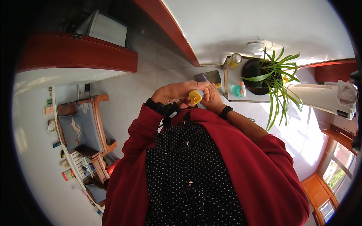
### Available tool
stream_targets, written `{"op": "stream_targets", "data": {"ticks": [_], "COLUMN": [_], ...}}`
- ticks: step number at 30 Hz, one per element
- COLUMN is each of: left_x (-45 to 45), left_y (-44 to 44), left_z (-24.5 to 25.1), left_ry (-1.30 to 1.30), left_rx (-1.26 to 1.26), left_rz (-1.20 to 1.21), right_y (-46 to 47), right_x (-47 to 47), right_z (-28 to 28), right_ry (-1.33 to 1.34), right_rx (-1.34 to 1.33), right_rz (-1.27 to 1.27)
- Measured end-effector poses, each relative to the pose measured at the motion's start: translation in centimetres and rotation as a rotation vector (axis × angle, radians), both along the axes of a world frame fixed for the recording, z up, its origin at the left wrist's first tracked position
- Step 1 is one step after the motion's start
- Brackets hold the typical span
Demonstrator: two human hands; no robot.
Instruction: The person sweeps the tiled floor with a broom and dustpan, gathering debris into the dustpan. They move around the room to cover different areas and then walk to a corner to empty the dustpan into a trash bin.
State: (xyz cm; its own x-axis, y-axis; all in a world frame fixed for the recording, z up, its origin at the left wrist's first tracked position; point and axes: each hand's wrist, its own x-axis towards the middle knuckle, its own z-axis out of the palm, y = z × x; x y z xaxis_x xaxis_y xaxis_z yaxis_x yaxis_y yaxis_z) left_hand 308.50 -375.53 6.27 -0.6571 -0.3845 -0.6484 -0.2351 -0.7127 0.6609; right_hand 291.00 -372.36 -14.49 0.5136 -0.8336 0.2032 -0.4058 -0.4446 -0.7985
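Note:
Both my hands are together in front of my waist, around a long handle with a grey-purple shaft [204,76] and a yellow hanging-loop end cap [195,97]. My left hand [181,91] is wrapped around the handle near the cap, its thumb lying along the top. Close against it, my right hand [214,99] grips the same shaft. Below them on the floor is a dark flat head [214,76] with a yellow bristle-like edge; the shaft runs down toward it. My hands hide part of the shaft, so whether it joins this head is unclear.
To the right, a small table [226,76] bears a potted spider plant [256,76], a spray can [235,60] and a green spray bottle [237,90]. A white upright appliance [314,97] stands beyond. At left are a doorway wall end [84,53] and a cushioned wooden chair [97,124].

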Motion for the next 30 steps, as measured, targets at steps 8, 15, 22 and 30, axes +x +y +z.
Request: {"op": "stream_targets", "data": {"ticks": [8,15,22,30], "left_x": [0.4,0.2,0.1,4.9], "left_y": [1.2,2.3,2.5,6.2], "left_z": [-0.7,-0.9,-1.3,-4.0], "left_ry": [0.045,-0.001,0.059,-0.193], "left_rx": [0.005,-0.06,-0.026,-0.086], "left_rz": [0.13,0.225,0.331,0.608], "right_y": [0.1,0.1,0.2,0.8], "right_x": [0.1,0.2,-2.2,-4.1], "right_z": [0.6,0.8,3.7,5.2], "right_ry": [0.033,0.06,0.227,-0.119], "right_rx": [0.08,0.057,0.315,1.45], "right_rz": [-0.047,-0.068,-0.152,-0.025]}}
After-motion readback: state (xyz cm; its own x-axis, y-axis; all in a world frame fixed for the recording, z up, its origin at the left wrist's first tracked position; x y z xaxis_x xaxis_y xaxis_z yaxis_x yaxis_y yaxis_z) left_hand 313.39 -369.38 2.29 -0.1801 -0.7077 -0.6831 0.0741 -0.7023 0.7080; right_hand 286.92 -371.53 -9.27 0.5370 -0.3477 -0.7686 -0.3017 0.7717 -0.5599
